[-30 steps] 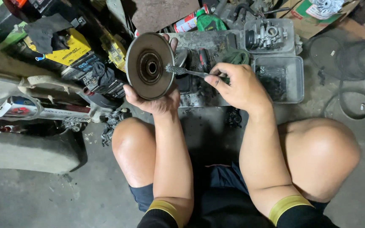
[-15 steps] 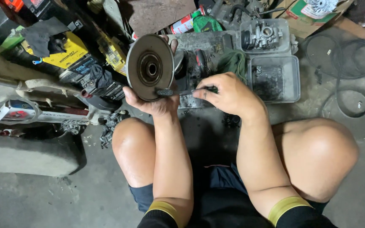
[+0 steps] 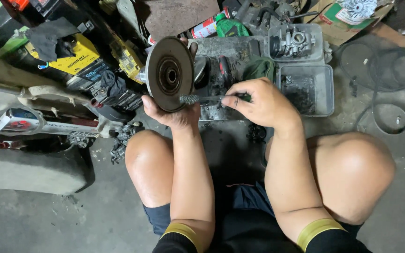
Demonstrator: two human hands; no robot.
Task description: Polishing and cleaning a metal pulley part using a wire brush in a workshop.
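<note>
Grey concrete floor (image 3: 48,225) fills the lower view, stained dark where the person squats with both knees spread. Clutter lines the far edge: a yellow and black battery (image 3: 78,58) under a black rag, a long pale plastic panel (image 3: 38,124) lying flat to the left, and a loop of black rubber belt (image 3: 390,117) off to the right. Two grey plastic trays sit side by side ahead of the knees; the upper tray (image 3: 322,40) holds a small metal carburettor, and the lower tray (image 3: 326,89) holds dark grit or small parts, too murky to tell apart.

Held up on edge between the knees and the trays is a round metal pulley disc (image 3: 169,75), brown with rust or grime, its hub facing the camera. The left hand (image 3: 172,115) is closed under its lower rim, with fingertips curling over the top. The right hand (image 3: 258,103) is closed in a pinch around the handle of a small wire brush (image 3: 191,99), whose bristled tip lies against the disc's lower face.

Judging by the even brown film across the disc, with no bright metal showing, the brushing looks far from finished.
</note>
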